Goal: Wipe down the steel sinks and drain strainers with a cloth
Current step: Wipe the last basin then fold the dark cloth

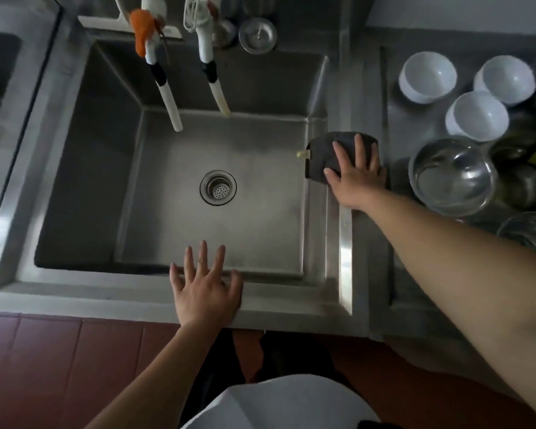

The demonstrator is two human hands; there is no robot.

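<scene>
— On the sink's right rim lies the dark cloth (341,156); the right hand (358,178) presses it flat, fingers spread and straight.

— And the other hand?

— The left hand (206,289) rests open on the front rim of the steel sink (84,181), fingers splayed, holding nothing.

— The drain strainer (218,187)?

— Seated in the middle of the basin floor, well apart from the cloth. Two hoses (167,97) hang above it. Right of the cloth stand three white bowls (477,114) and a steel bowl (452,176).
</scene>
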